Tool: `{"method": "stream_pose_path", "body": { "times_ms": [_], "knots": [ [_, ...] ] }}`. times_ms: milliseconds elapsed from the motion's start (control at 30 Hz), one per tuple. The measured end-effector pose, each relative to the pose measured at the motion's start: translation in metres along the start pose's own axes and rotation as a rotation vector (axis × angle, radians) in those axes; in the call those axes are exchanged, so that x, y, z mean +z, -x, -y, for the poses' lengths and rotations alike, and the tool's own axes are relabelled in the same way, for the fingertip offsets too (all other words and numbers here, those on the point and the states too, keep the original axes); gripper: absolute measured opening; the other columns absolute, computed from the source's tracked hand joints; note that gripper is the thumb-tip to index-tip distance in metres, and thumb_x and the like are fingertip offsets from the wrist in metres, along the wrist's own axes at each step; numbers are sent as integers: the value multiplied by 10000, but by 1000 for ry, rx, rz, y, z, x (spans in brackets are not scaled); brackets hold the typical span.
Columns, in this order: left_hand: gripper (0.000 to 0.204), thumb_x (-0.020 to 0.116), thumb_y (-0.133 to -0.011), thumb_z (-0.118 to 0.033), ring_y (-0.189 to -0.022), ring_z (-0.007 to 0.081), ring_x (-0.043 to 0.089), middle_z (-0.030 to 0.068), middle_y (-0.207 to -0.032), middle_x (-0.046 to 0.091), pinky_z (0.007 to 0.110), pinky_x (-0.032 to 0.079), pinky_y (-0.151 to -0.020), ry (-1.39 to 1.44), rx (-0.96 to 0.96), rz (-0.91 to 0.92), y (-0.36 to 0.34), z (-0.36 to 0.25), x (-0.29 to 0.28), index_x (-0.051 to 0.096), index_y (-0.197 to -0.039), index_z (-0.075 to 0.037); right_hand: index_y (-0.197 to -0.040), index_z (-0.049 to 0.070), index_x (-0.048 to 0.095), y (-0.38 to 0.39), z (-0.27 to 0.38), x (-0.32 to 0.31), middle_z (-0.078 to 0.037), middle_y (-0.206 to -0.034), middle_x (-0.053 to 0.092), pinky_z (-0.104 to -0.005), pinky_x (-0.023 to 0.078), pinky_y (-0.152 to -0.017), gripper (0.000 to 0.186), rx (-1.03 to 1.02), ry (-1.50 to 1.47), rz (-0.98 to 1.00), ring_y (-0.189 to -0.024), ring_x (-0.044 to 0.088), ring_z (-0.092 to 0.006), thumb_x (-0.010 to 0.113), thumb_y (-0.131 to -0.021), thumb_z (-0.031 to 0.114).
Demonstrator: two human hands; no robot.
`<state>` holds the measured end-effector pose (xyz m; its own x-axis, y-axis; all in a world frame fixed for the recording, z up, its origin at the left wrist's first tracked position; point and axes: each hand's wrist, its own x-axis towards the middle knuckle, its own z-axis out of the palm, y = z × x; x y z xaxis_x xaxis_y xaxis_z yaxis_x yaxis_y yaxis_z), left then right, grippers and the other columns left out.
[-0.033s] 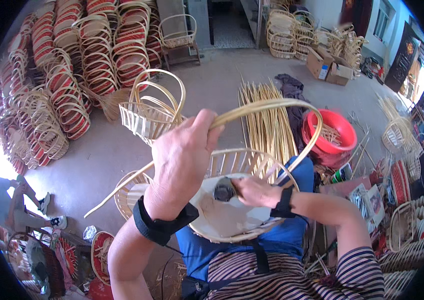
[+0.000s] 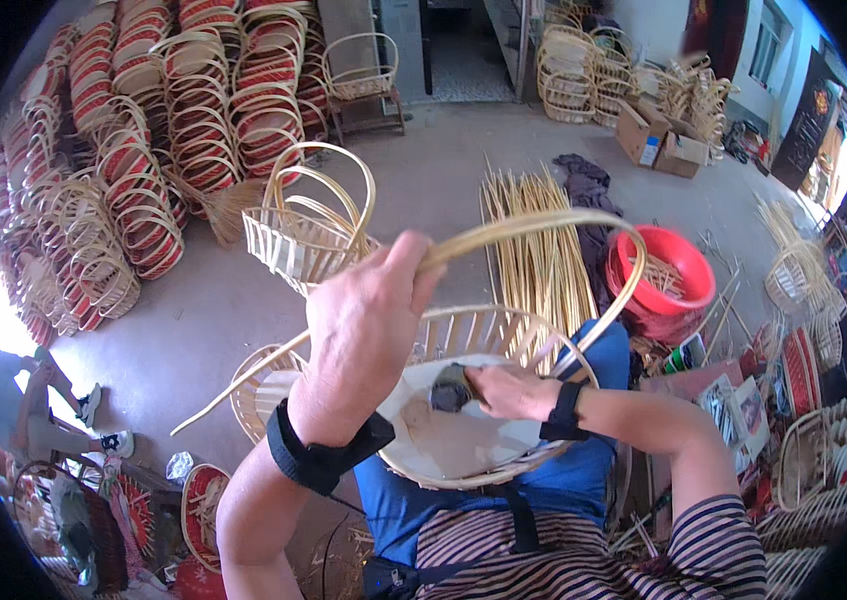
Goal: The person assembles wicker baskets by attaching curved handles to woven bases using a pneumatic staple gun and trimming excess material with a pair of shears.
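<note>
My left hand (image 2: 364, 320) is closed around a bent cane strip (image 2: 534, 222) above an oval slatted basket (image 2: 464, 478) on my lap. The strip arches to the right and comes down by the basket's right side; its loose end sticks out low on the left. Inside the basket, over its pale flat base, my right hand (image 2: 519, 390) grips a hammer (image 2: 452, 388). The dark, blunt head shows, while my fingers hide most of the handle. Another slatted piece (image 2: 262, 385) shows behind my left wrist.
A handled basket (image 2: 299, 245) stands ahead on the floor, beside a bundle of long cane strips (image 2: 539, 240). To the right is a red basin (image 2: 674, 270) holding short sticks. Stacked baskets (image 2: 134, 200) fill the far left. Someone's legs (image 2: 44, 410) show at the left edge.
The hammer's head has tilted slightly, and the whole view has shifted a little. My left hand keeps its hold on the cane strip.
</note>
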<state>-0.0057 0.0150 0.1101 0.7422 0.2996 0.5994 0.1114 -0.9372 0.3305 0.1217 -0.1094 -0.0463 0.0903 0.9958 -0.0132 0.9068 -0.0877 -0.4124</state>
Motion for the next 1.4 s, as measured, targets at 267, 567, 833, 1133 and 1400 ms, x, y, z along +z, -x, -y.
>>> {"method": "stream_pose_path", "body": {
  "times_ms": [267, 567, 833, 1133, 1400],
  "knots": [
    [118, 498, -776, -172, -537, 260, 533, 91, -626, 526, 343, 404, -447, 5, 39, -71, 13, 16, 6, 453, -814, -70, -1106, -38, 411, 14, 66, -105, -192, -978, 491, -368, 414, -746, 575, -444, 165, -493, -861, 497, -294, 486, -761, 417],
    [194, 507, -759, -165, -558, 277, 543, 106, -657, 542, 352, 413, -459, 38, -28, 4, 3, 9, 16, 431, -867, -23, -1020, -136, 418, -38, 86, -167, -210, -821, 545, -333, 442, -651, 753, -555, 473, -412, -741, 550, -298, 451, -711, 550],
    [208, 499, -787, -173, -655, 285, 567, 134, -747, 574, 341, 453, -555, 184, -170, 53, 40, 13, -2, 525, -933, -27, -873, -6, 515, -36, 62, -159, -72, -578, 498, -278, 433, -429, 415, -562, 582, -431, -513, 547, -200, 579, -690, 362],
    [303, 421, -804, -43, -668, 289, 534, 152, -804, 530, 324, 428, -581, 428, -179, -371, 57, 9, 56, 465, -1103, -66, -822, 69, 526, -32, 71, -166, -53, -583, 501, -304, 422, -445, 289, -464, 547, -311, -541, 545, -217, 559, -705, 331],
    [237, 431, -799, -49, -633, 280, 516, 146, -762, 515, 311, 415, -562, 497, -164, -455, 52, 10, 57, 483, -1029, -26, -808, 36, 521, -37, 78, -169, -69, -645, 533, -280, 412, -492, 410, -595, 687, -477, -567, 535, -202, 492, -720, 436]
  ]
}}
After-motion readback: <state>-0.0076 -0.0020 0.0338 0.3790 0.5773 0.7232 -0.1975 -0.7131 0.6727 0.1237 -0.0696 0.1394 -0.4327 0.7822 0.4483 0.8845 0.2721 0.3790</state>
